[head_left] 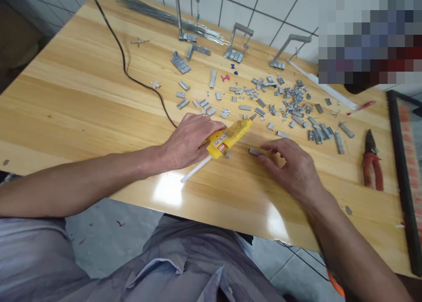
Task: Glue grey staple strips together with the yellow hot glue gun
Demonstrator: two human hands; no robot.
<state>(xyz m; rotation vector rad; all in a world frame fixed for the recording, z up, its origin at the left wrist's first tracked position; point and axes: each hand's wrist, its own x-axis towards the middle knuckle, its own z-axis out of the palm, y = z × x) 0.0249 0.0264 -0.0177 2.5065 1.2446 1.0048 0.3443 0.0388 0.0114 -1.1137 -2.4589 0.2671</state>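
Note:
My left hand (193, 139) is wrapped round the handle of a yellow glue gun (232, 137), whose nozzle points up and to the right. A white glue stick (197, 169) pokes out of its back end. Beyond the nozzle lie several small grey staple strips (245, 107). My right hand (290, 163) rests low over the table, with thumb and forefinger at the end of a short staple strip (255, 152). A tiny grey piece (227, 154) sits beneath the glue gun.
Three frame-like shapes built of staple strips (234, 55) stand along the back, beside a bundle of thin wires (165, 18). Loose strips (296, 100) are heaped centre right. Red-handled pliers (372, 161) lie at right, near a dark-framed panel (404, 179). A black cable (124, 67) crosses the left.

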